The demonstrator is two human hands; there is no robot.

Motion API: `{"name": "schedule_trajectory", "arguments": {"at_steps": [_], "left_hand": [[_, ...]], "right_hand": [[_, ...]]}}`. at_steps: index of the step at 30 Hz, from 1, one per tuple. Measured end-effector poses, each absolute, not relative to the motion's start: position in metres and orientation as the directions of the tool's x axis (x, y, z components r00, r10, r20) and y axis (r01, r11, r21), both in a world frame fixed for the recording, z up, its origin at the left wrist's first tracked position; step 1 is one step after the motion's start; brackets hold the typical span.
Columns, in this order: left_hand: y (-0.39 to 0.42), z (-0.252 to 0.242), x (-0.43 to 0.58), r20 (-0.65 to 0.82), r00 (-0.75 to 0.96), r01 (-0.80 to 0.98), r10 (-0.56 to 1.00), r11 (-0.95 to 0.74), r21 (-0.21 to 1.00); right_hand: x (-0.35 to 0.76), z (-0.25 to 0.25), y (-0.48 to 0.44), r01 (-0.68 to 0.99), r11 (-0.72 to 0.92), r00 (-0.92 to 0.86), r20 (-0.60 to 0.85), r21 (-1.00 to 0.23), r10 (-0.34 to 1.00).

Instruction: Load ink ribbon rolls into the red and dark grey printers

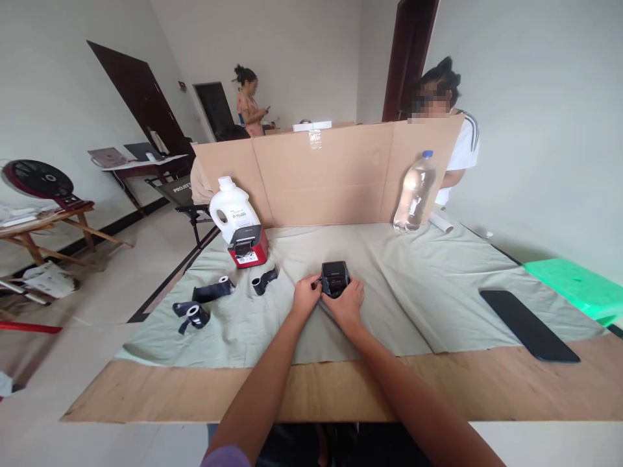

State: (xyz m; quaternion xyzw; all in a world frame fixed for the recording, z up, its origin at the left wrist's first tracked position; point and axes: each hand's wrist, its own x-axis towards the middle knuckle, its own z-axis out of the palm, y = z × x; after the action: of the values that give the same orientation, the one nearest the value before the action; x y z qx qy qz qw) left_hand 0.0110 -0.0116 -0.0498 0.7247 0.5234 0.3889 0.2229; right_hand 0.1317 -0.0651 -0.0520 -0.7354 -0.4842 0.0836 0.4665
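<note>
A small black boxy device, which looks like a mini receipt printer, sits on the cloth in front of me. My left hand grips its left side, fingers curled against the edge. On the front and right side of it, my right hand holds on with bent fingers. Detail inside the device is too dark to make out. To the left lie several dark paper rolls, partly unwound: one roll nearest my left hand, another roll and a third farther left. Behind them stands a red and black printer.
A white jug and a clear bottle with a blue cap stand before a cardboard screen. A long black slab lies at the right. A green stool is beside the table. People are beyond the screen.
</note>
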Motion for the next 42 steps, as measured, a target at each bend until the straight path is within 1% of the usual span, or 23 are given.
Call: {"name": "schedule_trajectory", "arguments": {"at_steps": [4,7,9,12,14,17,22,27,38,42], "left_hand": [[-0.011,-0.050,0.009,0.326,0.149,0.555,0.934,-0.351,0.754],[-0.012,-0.050,0.009,0.340,0.157,0.547,0.927,-0.368,0.752],[-0.013,-0.051,0.009,0.351,0.179,0.551,0.919,-0.389,0.738],[-0.013,-0.053,0.008,0.355,0.214,0.565,0.910,-0.411,0.715],[-0.012,-0.054,0.007,0.343,0.228,0.576,0.911,-0.410,0.707],[-0.009,-0.052,0.006,0.330,0.256,0.602,0.909,-0.417,0.681],[-0.004,-0.044,0.002,0.333,0.337,0.660,0.880,-0.474,0.583],[-0.005,-0.040,0.000,0.320,0.328,0.720,0.889,-0.454,0.525],[-0.005,-0.043,0.000,0.323,0.302,0.715,0.897,-0.437,0.545],[-0.002,-0.046,0.000,0.346,0.309,0.694,0.886,-0.459,0.555]], "right_hand": [[0.139,-0.049,-0.065,0.571,-0.054,0.528,0.316,-0.819,0.788],[0.151,-0.045,-0.060,0.449,0.074,0.512,0.324,-0.891,0.796],[0.158,-0.044,-0.056,0.338,0.141,0.471,0.297,-0.931,0.831],[0.164,-0.044,-0.052,0.178,0.127,0.412,0.191,-0.976,0.891],[0.165,-0.044,-0.052,0.135,0.103,0.392,0.148,-0.985,0.908],[0.165,-0.043,-0.053,0.152,0.104,0.387,0.156,-0.983,0.909],[0.171,-0.037,-0.052,0.226,0.106,0.401,0.192,-0.968,0.896],[0.176,-0.032,-0.051,0.262,0.117,0.388,0.216,-0.958,0.896],[0.180,-0.038,-0.050,0.247,0.149,0.397,0.240,-0.958,0.886],[0.180,-0.038,-0.049,0.247,0.143,0.410,0.237,-0.958,0.880]]}}
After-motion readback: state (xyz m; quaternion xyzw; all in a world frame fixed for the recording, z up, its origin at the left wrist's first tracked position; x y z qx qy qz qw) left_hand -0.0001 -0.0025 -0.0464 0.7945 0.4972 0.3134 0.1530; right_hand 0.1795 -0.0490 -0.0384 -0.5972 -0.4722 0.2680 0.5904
